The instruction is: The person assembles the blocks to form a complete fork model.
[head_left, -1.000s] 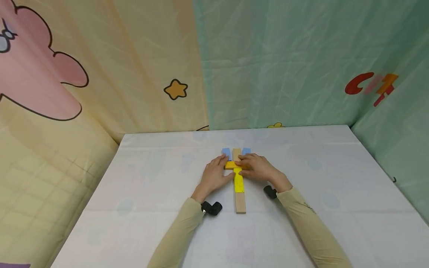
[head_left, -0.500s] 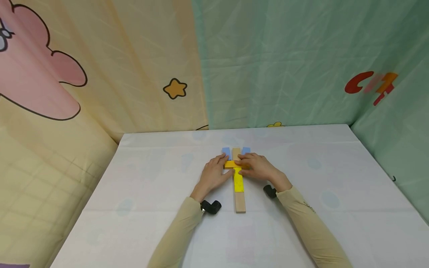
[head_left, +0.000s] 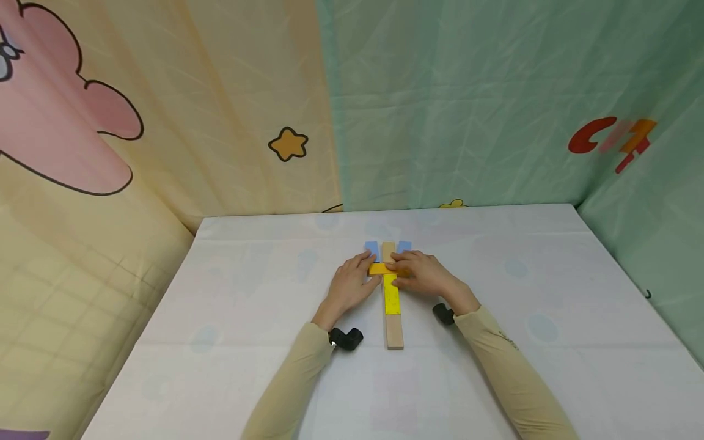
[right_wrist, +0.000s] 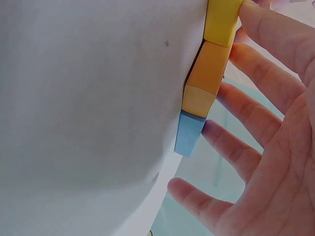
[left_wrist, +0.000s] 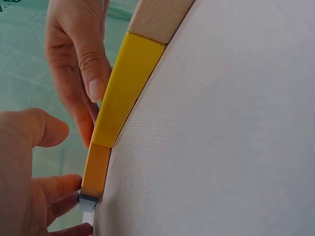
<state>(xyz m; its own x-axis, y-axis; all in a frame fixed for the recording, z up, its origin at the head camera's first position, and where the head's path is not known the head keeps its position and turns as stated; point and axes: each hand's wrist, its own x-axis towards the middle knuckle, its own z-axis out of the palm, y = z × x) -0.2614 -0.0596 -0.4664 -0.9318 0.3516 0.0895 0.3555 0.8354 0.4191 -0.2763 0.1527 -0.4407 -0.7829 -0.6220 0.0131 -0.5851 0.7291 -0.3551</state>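
Several toy blocks lie flat on the table in a cross-like figure. An orange block [head_left: 379, 269] lies crosswise, with a yellow block [head_left: 392, 298] running from its middle toward me and a plain wooden block [head_left: 394, 332] at the near end. Beyond the orange one are another wooden block [head_left: 388, 252], a left blue block [head_left: 372, 249] and a right blue block [head_left: 404, 245]. My left hand [head_left: 349, 286] has fingertips at the orange block's left end and the left blue block, its thumb just off the yellow block. My right hand [head_left: 426, 275] rests relaxed fingers on the orange block's right part and the right blue block, thumb by the yellow block.
A pale cloth covers the table [head_left: 220, 366]. Behind it hangs a printed curtain [head_left: 484, 110], meeting the table's back edge. Black wrist cameras [head_left: 346, 340] sit on both wrists, close above the cloth.
My left thumb has drawn slightly left, away from the yellow block. The blocks and my right hand keep their places.
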